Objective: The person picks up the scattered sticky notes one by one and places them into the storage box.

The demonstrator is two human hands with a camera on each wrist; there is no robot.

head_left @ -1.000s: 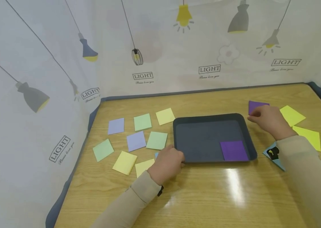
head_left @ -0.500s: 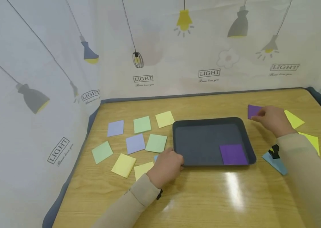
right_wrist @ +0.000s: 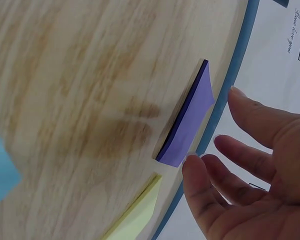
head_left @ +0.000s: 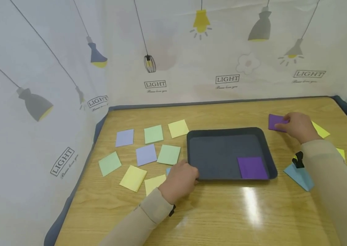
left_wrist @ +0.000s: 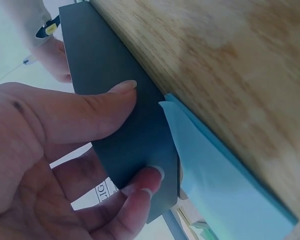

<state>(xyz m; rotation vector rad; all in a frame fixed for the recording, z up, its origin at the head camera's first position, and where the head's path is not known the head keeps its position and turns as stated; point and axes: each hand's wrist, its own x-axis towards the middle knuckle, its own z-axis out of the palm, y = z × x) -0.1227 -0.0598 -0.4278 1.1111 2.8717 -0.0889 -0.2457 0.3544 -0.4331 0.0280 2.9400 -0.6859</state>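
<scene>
The left hand (head_left: pixel 179 181) grips the dark tray (head_left: pixel 216 153) at its near left corner on the desk (head_left: pixel 222 215). The right hand (head_left: pixel 300 127), empty, fingers parted, is at a purple pad (head_left: pixel 274 122) beside the tray's far right corner; fingertip contact is unclear.

Left forearm (head_left: pixel 137 220), beige sleeve, slants up and rightward from the lower edge of the head view; small dark piece (head_left: pixel 172 210) under the wrist. Left hand (head_left: pixel 179 181) knuckles up, curled in a grip. Left wrist view: left thumb (left_wrist: pixel 90 112) laid out long, left fingers (left_wrist: pixel 127 212) bent in below it. Right forearm (head_left: pixel 330 184), beige sleeve too, comes up and leftward from the lower right, reaching farther forward; dark buckle (head_left: pixel 298 160) at the wrist. Right hand (head_left: pixel 299 127) points left. Right wrist view: right thumb (right_wrist: pixel 260 117) spread clear of the right fingers (right_wrist: pixel 199 189), which bend loosely. Hands well apart.
</scene>
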